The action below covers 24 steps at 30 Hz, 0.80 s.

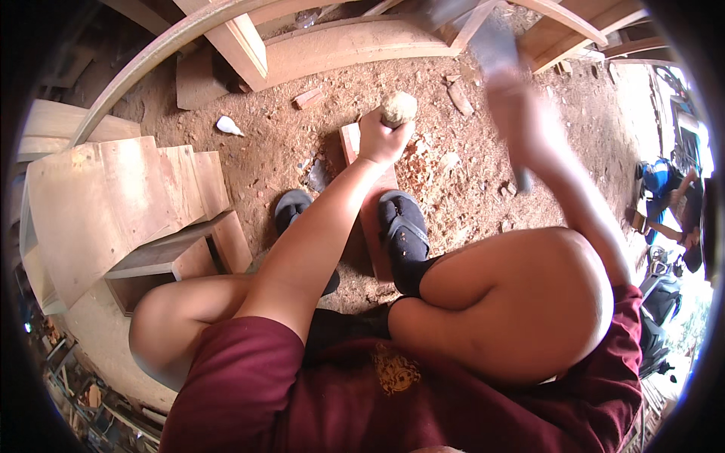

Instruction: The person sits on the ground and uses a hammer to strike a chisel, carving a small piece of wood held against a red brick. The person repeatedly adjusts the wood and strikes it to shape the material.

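Note:
My left hand is wrapped round a pale, rough piece of wood, whose rounded end shows above the fist. Beneath it lies a reddish-brown wooden board on the ground; whether the piece touches it is hidden. Raised at the upper right, my right hand is closed round the handle of a wide-bladed chopping tool. Motion blurs its grey blade, and the handle's end pokes out below the fist. The blade is apart from the wood. Beside the board are my feet in dark socks and sandals.
Wood shavings and offcuts litter the dirt floor. Curved wooden frames arch across the far side. Wooden panels and an open wooden box stand at left. A person in blue is at far right.

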Each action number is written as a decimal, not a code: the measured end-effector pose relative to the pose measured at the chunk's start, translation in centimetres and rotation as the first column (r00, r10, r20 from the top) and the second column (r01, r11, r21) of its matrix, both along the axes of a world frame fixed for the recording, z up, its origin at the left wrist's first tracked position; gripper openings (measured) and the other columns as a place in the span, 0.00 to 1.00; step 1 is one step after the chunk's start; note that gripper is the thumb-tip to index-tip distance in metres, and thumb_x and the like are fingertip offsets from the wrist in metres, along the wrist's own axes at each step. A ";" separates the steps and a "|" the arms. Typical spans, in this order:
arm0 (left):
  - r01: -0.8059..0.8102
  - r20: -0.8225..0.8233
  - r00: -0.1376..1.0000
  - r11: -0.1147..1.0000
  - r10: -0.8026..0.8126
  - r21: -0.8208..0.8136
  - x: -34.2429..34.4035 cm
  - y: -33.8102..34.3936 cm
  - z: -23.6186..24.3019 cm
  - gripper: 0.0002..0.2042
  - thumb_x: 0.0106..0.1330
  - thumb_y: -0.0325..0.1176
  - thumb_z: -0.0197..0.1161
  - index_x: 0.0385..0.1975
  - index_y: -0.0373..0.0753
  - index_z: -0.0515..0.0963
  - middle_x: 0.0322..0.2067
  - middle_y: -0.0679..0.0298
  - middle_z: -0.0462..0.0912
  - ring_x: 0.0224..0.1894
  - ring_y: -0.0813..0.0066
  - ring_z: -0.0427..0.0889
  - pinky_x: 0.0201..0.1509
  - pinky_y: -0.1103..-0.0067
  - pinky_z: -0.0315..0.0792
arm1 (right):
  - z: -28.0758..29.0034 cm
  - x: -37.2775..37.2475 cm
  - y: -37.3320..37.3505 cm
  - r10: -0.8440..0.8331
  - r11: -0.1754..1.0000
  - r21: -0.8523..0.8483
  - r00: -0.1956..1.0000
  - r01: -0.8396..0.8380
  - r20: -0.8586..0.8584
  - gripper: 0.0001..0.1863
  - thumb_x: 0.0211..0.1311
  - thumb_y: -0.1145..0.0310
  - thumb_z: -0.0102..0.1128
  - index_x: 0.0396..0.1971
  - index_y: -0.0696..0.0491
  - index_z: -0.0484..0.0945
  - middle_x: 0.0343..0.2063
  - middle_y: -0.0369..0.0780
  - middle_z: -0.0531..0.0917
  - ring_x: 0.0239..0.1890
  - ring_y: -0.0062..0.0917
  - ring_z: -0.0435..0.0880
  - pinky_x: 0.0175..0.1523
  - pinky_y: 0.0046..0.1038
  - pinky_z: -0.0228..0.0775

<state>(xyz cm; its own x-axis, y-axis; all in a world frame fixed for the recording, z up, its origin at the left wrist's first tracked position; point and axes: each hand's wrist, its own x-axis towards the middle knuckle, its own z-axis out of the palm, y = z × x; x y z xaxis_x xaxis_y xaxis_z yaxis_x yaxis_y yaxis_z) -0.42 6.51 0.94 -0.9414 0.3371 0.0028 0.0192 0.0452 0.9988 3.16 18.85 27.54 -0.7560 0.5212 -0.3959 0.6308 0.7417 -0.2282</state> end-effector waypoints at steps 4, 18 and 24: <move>-0.046 -0.077 0.996 0.998 0.050 0.043 0.4 0.1 -0.5 0.10 0.55 0.32 0.68 0.34 0.35 0.84 0.28 0.59 0.87 0.32 0.73 0.87 0.39 0.76 0.78 | -0.7 1.6 -0.2 0.469 0.866 -0.130 0.874 -0.483 -0.126 0.23 0.74 0.52 0.46 0.45 0.59 0.77 0.27 0.49 0.80 0.36 0.36 0.83 0.43 0.37 0.76; 0.107 0.105 0.987 0.983 -0.124 0.151 1.7 -0.7 -0.6 0.04 0.60 0.29 0.65 0.31 0.37 0.79 0.23 0.68 0.81 0.27 0.81 0.79 0.30 0.78 0.72 | -12.7 6.3 6.2 -0.125 0.752 -0.639 0.987 0.163 0.104 0.23 0.75 0.49 0.43 0.30 0.54 0.70 0.15 0.33 0.67 0.15 0.21 0.66 0.24 0.31 0.65; 0.502 -0.441 0.657 0.792 -0.611 -0.348 8.5 -1.2 -1.7 0.06 0.45 0.34 0.66 0.21 0.45 0.76 0.19 0.60 0.76 0.26 0.54 0.78 0.31 0.62 0.70 | -14.9 7.2 6.0 -0.430 0.371 -0.882 0.896 0.290 0.114 0.21 0.76 0.47 0.44 0.28 0.47 0.67 0.12 0.26 0.61 0.09 0.11 0.57 0.14 0.20 0.53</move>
<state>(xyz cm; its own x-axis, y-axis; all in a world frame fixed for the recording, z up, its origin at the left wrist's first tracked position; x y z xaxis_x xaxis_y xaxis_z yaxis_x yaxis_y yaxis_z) 8.06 5.33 -0.77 -0.4479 0.8421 0.3004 0.5964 0.0311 0.8021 10.38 24.89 12.65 -0.6595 0.1922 -0.7267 0.7031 -0.1842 -0.6868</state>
